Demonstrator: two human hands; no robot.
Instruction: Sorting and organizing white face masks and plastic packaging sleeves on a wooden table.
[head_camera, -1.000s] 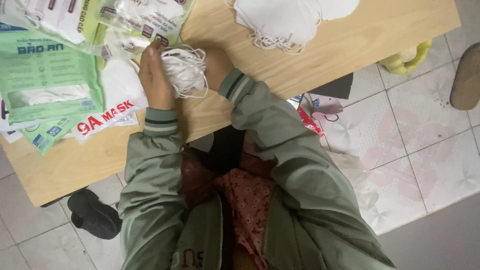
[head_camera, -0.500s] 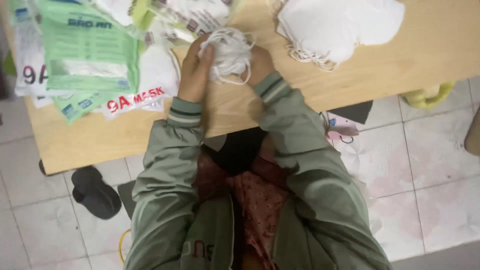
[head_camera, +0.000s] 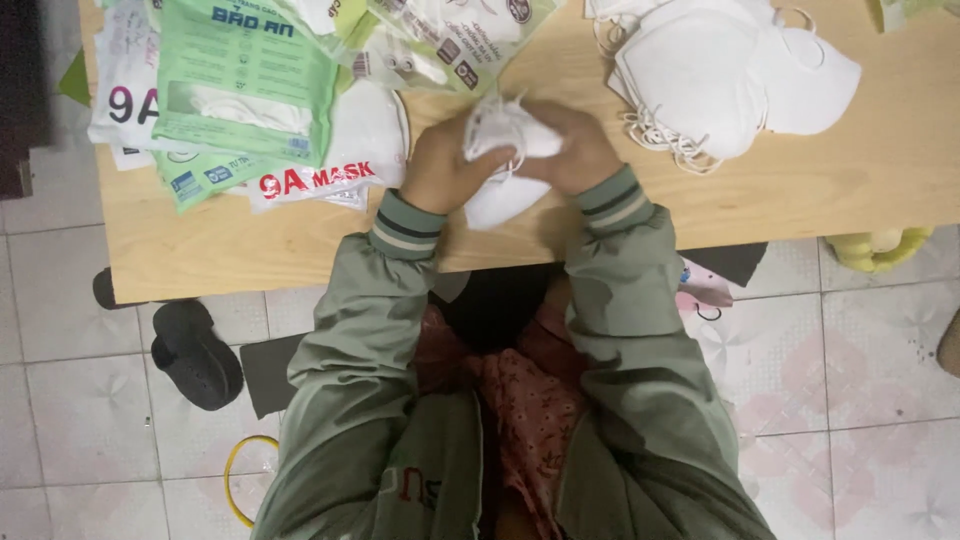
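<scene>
My left hand (head_camera: 440, 165) and my right hand (head_camera: 572, 150) are closed together around a small stack of white face masks (head_camera: 505, 165) with loose ear loops, just above the near edge of the wooden table (head_camera: 800, 200). Both arms wear green jacket sleeves. A pile of loose white masks (head_camera: 720, 75) lies to the right of my hands. Green and white mask packets (head_camera: 240, 90) lie to the left, and clear packets (head_camera: 440, 40) sit just beyond my hands.
On the tiled floor lie a black slipper (head_camera: 195, 355) at the left, a yellow ring (head_camera: 240, 470), a yellow object (head_camera: 880, 248) at the right and a pink printed item (head_camera: 705, 290) under the table edge.
The masks in my hands have been squeezed from a loose, stringy bundle into a tighter stack. The view has shifted, so the table sits further right and lower.
</scene>
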